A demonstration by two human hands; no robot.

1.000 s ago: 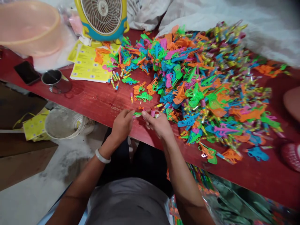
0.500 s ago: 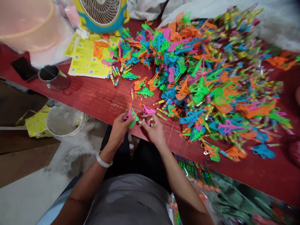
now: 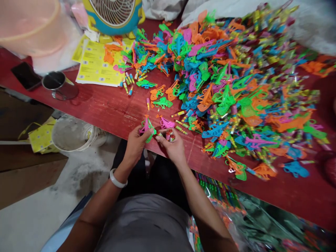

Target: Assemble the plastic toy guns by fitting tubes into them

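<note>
My left hand (image 3: 134, 143) is closed on a small pink-and-green pair of plastic toy guns (image 3: 146, 126), pinched between thumb and fingers. Close beside it, my right hand (image 3: 174, 146) is curled round several short tubes (image 3: 169, 135) with red ends. One of those tubes (image 3: 159, 133) points out between thumb and fingertips toward the green toy; whether it touches is too small to tell. Just beyond the right hand, a pink toy gun (image 3: 167, 123) lies on the red table (image 3: 105, 115). Yellow-wrapped tubes (image 3: 181, 127) lie to its right.
A large heap of colourful toy guns and tubes (image 3: 225, 94) covers the table's right side. Farther left are yellow printed sheets (image 3: 97, 70), a fan (image 3: 114, 24), a metal mug (image 3: 59, 86) and a phone (image 3: 26, 76). Below the edge stands a white bucket (image 3: 70, 134).
The right hand has shifted slightly right, and its tubes show a little more clearly, one now poking out at the fingertips. The left hand keeps its hold on the toy guns.
</note>
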